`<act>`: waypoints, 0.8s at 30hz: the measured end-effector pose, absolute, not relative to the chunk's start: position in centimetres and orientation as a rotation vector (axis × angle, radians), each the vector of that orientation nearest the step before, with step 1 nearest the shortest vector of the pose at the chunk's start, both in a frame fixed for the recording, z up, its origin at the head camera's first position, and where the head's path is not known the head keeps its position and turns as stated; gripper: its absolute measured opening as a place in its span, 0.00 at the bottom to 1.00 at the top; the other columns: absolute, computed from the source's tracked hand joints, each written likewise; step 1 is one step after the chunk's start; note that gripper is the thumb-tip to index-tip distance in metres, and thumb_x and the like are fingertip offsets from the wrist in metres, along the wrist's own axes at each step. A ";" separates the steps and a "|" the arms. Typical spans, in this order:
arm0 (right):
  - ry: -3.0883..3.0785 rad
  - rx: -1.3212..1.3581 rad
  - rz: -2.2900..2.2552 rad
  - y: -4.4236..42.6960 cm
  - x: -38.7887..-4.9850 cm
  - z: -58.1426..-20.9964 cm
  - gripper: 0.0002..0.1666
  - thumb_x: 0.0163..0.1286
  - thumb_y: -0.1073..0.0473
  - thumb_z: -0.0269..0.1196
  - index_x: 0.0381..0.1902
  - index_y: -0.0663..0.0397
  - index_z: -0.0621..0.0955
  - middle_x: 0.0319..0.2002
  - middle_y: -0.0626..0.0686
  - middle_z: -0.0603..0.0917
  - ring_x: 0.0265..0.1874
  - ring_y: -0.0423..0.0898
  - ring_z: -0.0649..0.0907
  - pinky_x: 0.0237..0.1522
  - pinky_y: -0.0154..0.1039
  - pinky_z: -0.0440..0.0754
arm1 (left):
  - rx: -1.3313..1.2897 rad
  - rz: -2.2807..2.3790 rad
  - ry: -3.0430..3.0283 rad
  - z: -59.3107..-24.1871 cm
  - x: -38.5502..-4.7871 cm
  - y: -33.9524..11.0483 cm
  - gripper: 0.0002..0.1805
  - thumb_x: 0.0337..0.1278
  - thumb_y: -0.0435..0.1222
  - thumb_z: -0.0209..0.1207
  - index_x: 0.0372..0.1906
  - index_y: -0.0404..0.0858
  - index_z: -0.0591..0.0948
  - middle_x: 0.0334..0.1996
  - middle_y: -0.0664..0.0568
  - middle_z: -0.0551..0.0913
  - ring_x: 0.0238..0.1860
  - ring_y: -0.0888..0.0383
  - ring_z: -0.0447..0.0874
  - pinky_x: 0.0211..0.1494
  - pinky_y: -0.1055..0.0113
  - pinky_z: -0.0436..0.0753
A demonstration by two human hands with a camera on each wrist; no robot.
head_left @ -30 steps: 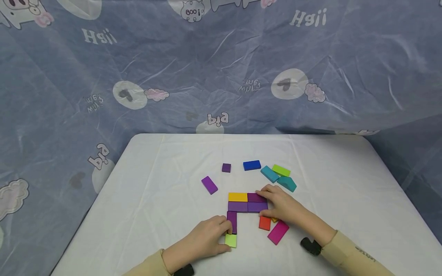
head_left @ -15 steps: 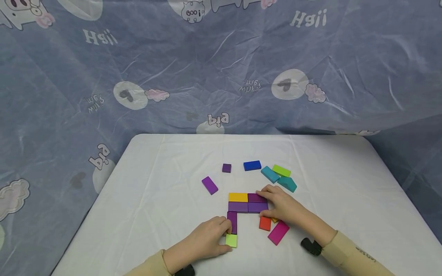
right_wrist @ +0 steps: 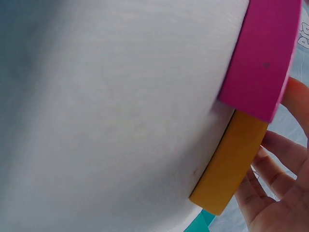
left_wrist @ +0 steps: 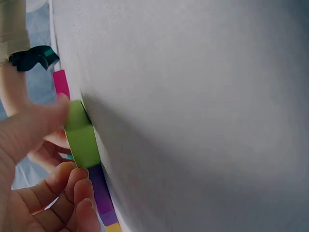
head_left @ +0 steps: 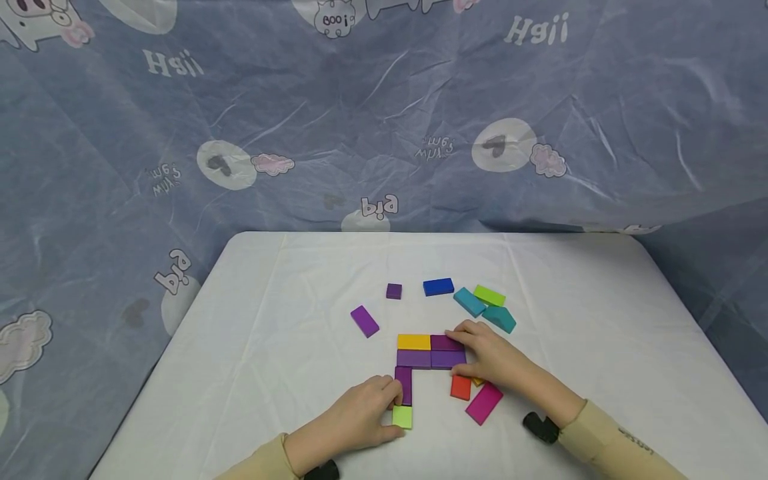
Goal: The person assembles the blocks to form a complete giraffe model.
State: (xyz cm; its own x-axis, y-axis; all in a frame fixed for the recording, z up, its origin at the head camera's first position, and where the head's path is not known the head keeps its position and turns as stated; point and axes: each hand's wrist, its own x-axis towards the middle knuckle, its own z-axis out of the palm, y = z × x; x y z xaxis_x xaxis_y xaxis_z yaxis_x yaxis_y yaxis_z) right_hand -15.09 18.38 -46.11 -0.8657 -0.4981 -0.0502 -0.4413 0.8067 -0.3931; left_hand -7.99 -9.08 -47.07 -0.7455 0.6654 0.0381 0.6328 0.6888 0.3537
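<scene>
On the white-covered desk [head_left: 270, 300], six blocks are already lying edge to edge: a yellow block [head_left: 414, 342] and a plum block [head_left: 444, 343] are forming the far row, a left violet block [head_left: 413, 359] and a right violet block [head_left: 446, 359] are running along its near side, and a purple block [head_left: 404, 386] is extending toward the person with a light green block [head_left: 402, 418] at its end. The left hand [head_left: 363, 410] is pinching the light green block; the right hand [head_left: 495, 355] is gripping across the plum block and right violet block. The arranging is probably partway along, with the joined pieces apparently being squared up.

Nine blocks are lying outside the shape, perhaps remaining to be added: red-orange block [head_left: 461, 387], orange block [right_wrist: 229, 164] and magenta block [head_left: 483, 404] near the right hand; loose purple block [head_left: 365, 321], small dark purple block [head_left: 393, 291], blue block [head_left: 438, 287], turquoise block [head_left: 469, 302], lime block [head_left: 489, 295] and pointed teal block [head_left: 499, 319] beyond.

No brand is showing on the blocks. The backdrop cloth [head_left: 360, 87] is carrying "BOO", letters resembling "Hgii" and an upside-down word resembling "pig"; the right sleeve [head_left: 606, 433] is bearing unreadable dark lettering.
</scene>
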 end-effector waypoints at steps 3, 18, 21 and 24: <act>2.834 -0.742 -0.564 18.4 -15.1 -46.1 0.39 0.54 0.46 0.75 0.62 0.55 0.79 0.53 0.53 0.80 0.52 0.50 0.78 0.53 0.47 0.84 | 0.997 0.595 2.790 -46.8 -8.5 -9.2 0.22 0.48 0.52 0.71 0.39 0.46 0.75 0.31 0.62 0.73 0.33 0.70 0.66 0.34 0.80 0.71; 2.824 -0.713 -0.566 18.5 -15.1 -46.3 0.39 0.54 0.46 0.76 0.62 0.55 0.80 0.53 0.53 0.80 0.52 0.50 0.77 0.54 0.48 0.83 | 0.830 0.592 2.614 -47.1 -13.4 -9.5 0.53 0.51 0.62 0.65 0.78 0.48 0.55 0.77 0.46 0.55 0.76 0.49 0.55 0.75 0.51 0.66; 2.824 -0.707 -0.564 18.5 -15.2 -46.4 0.39 0.54 0.46 0.75 0.62 0.54 0.79 0.53 0.52 0.80 0.52 0.49 0.77 0.54 0.47 0.83 | 0.839 0.543 2.604 -47.3 -13.6 -9.2 0.57 0.46 0.64 0.67 0.79 0.48 0.54 0.79 0.46 0.51 0.78 0.47 0.50 0.75 0.48 0.64; 2.823 -0.690 -0.562 18.4 -15.2 -46.3 0.39 0.54 0.45 0.75 0.62 0.54 0.79 0.54 0.52 0.80 0.53 0.49 0.77 0.54 0.47 0.83 | 0.863 0.507 2.611 -47.4 -13.7 -9.1 0.60 0.44 0.65 0.67 0.79 0.46 0.53 0.80 0.46 0.48 0.79 0.45 0.46 0.76 0.46 0.61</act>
State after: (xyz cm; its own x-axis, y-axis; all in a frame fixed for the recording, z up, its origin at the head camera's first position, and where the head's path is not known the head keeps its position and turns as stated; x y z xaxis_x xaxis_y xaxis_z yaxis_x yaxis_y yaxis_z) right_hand -15.22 18.39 -46.27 -0.8758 -0.4751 -0.0845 -0.4065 0.8207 -0.4016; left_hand -13.73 -9.12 -47.44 -0.7563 0.6206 -0.2071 0.4981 0.7514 0.4329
